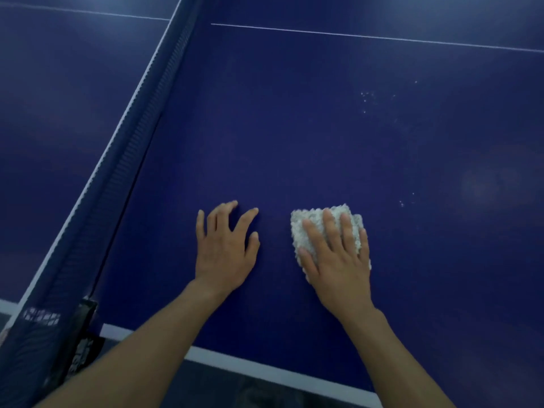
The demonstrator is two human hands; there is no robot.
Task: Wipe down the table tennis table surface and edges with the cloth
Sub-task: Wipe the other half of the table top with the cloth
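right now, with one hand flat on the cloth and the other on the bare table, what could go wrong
1. The left hand rests bare on the table and may leave prints on the surface.
2. White specks lie beyond and to the right of the cloth under the right hand; short strokes could miss them.
3. A long sweep to the left could catch the cloth on the net.

Single head-worn view, facing forward and down. It sits close above the table (pixel 294 128), net (pixel 126 160) at frame left.
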